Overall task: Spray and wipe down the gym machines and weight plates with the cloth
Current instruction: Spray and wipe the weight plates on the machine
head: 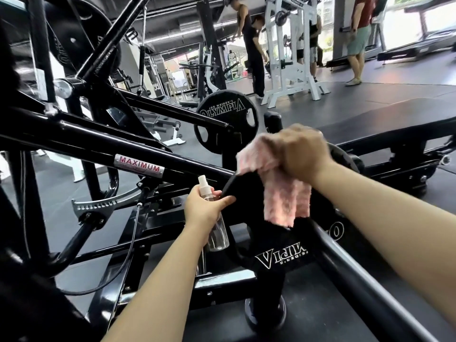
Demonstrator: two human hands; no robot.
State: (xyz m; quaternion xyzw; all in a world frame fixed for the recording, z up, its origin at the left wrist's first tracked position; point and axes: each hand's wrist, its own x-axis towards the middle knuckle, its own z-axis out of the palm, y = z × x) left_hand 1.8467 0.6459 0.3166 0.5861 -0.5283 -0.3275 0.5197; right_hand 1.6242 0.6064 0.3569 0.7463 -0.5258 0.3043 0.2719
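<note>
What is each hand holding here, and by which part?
The left hand grips the clear plastic spray bottle around its upper body, below the white nozzle. The right hand grips the pink cloth bunched at its top, the rest hanging free.

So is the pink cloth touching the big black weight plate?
Touching. The head view shows the pink cloth, gripped by the right hand, draped against the near weight plate.

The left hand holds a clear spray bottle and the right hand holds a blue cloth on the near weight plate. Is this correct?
Not quite: the cloth is pink, not blue, as the head view shows. The rest holds: the left hand grips the clear spray bottle, and the right hand holds the cloth on the near weight plate.
</note>
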